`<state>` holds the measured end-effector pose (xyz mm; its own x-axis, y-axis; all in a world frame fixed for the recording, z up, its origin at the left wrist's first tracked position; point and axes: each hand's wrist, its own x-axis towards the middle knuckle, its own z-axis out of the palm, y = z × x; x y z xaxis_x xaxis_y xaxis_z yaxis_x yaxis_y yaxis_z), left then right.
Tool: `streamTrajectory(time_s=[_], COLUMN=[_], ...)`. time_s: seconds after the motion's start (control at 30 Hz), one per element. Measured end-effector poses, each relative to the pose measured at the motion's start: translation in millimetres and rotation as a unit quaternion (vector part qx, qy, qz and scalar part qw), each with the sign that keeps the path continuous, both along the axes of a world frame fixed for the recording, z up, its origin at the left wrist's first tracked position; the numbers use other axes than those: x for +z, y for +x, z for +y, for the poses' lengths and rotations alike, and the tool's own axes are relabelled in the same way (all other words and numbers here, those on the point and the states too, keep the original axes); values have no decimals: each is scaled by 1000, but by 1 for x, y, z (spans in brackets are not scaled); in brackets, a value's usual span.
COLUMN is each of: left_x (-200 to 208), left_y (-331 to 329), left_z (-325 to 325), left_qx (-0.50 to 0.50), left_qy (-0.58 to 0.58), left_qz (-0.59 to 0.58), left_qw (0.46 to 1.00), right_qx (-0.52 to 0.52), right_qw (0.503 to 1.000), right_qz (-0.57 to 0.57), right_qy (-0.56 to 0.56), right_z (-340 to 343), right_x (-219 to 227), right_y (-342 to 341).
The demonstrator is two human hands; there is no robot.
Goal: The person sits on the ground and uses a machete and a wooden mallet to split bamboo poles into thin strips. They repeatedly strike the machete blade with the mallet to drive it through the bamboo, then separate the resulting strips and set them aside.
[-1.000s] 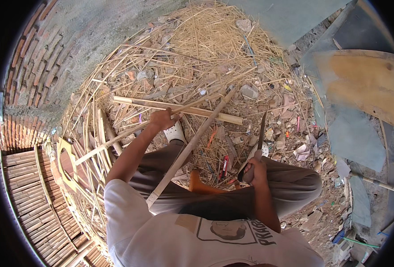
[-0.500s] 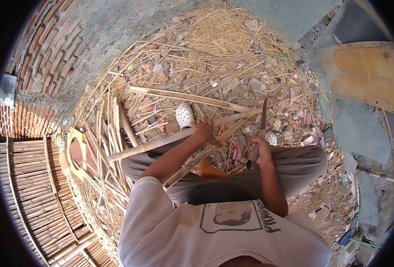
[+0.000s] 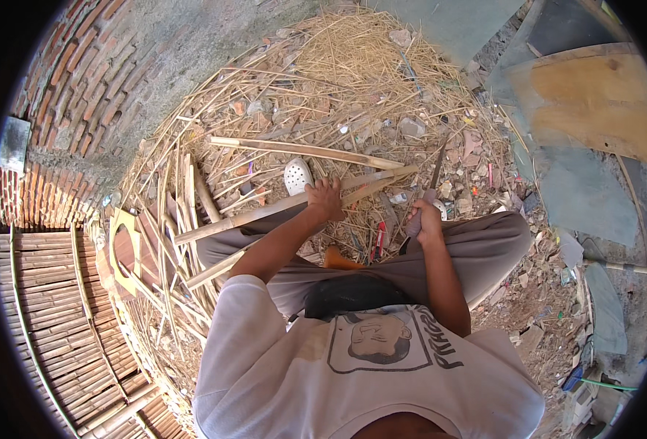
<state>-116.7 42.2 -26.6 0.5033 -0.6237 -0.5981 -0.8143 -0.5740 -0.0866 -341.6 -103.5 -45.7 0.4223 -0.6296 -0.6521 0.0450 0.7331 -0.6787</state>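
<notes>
My left hand (image 3: 325,200) grips a split bamboo strip (image 3: 243,221) that slants across my lap, its fingers over the top. Beneath it lies a second bamboo strip (image 3: 215,271), partly hidden by my left forearm; the far ends of the two meet in front of my right hand. Closed round the handle of a long knife (image 3: 436,173), my right hand (image 3: 426,221) holds the blade pointing up and away, just right of those ends. Another split bamboo piece (image 3: 301,151) lies beyond my left hand.
Bamboo lengths (image 3: 192,194) are heaped at the left, near a bamboo slat panel (image 3: 64,322). Straw (image 3: 352,47) and rubble cover the ground ahead. A white clog (image 3: 298,177) shows by my left hand. Flat sheets (image 3: 587,190) lie at the right, a brick wall (image 3: 82,80) at upper left.
The lower bamboo strip has swung, its near end moving left and away from my body. My left hand has shifted slightly left and away; the knife stays in my right hand, its blade tilted a little more.
</notes>
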Motion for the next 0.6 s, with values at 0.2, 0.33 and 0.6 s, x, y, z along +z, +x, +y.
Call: streamTrajectory(time_s=[0.2,0.33,0.6], left_x=[46,134,234], left_y=[75,136,192], left_z=[18,46,248], left_qx=[-14,29,215], left_qy=[-25,-143,-268], left_qz=[-11,-113,-271], left_qw=[1000,983,899], right_qx=[8,7,26], right_qw=[1000,1000,997], right_qz=[-14,-20,-43], right_qy=[22,16,55], right_z=[0,1,3], right_x=[-1,-8,0], right_y=[-5,-9,-9])
